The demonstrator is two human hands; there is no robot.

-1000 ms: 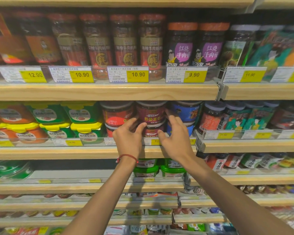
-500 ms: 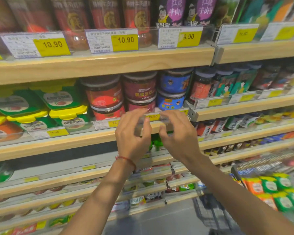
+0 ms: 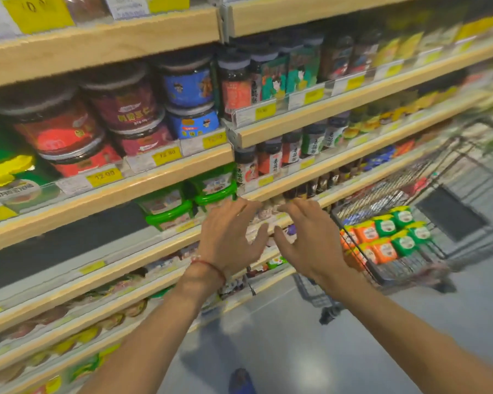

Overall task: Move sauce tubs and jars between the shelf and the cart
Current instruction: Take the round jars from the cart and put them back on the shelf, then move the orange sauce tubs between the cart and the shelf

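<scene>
My left hand (image 3: 228, 237) and my right hand (image 3: 308, 240) hover side by side in front of the lower shelves, palms facing each other, fingers spread and holding nothing. Up left on the wooden shelf (image 3: 154, 180) stand stacked round sauce jars: red (image 3: 54, 129), maroon (image 3: 125, 106) and blue (image 3: 188, 86). Green-lidded tubs (image 3: 168, 209) sit one shelf below, just left of my left hand. To the right, the wire cart (image 3: 404, 282) carries several orange and green sauce tubs (image 3: 384, 237). The picture is blurred by motion.
Tall dark jars (image 3: 236, 86) and small bottles (image 3: 271, 157) fill the shelves further right. More shelves of packets run below my arms. Grey floor (image 3: 296, 351) lies under me, with a blue shoe (image 3: 241, 381) at the bottom edge.
The view has swung right and down. Both hands have pulled away from the jar shelf and dropped lower, toward the cart, which has come into view.
</scene>
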